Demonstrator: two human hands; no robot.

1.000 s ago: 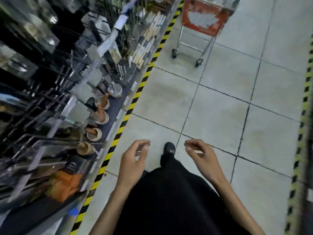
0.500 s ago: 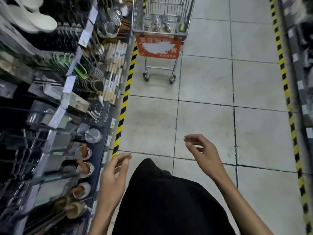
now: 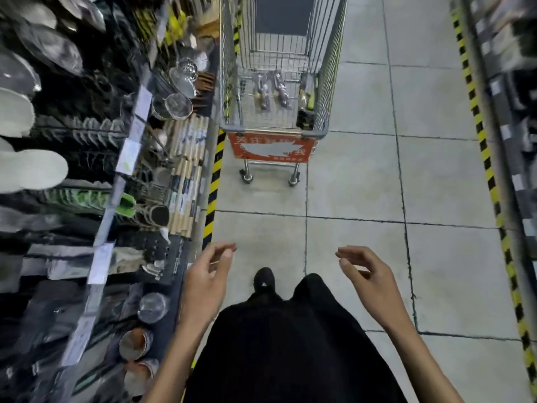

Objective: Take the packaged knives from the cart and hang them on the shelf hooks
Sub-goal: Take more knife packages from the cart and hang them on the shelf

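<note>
A wire shopping cart [image 3: 229, 82] with a red sign on its front stands in the aisle ahead of me. Packaged knives [image 3: 271, 90] lie on its mesh floor, with another pack [image 3: 306, 107] leaning in the right corner. My left hand [image 3: 207, 279] and my right hand [image 3: 367, 279] hang in front of my waist, well short of the cart. Both have loosely curled fingers and hold nothing. The shelf with hooks [image 3: 87, 175] runs along my left, full of hanging kitchenware.
A yellow-and-black floor stripe [image 3: 213, 184] edges the left shelf, and a second one [image 3: 491, 175] edges the shelving on the right. Small bowls and cups [image 3: 136, 341] sit on the low ledge at my left. My black shoe [image 3: 263, 279] is on the tiled floor.
The view has swung from the left shelf toward the aisle, and the cart has come closer and more central. Both hands stay empty in front of me.
</note>
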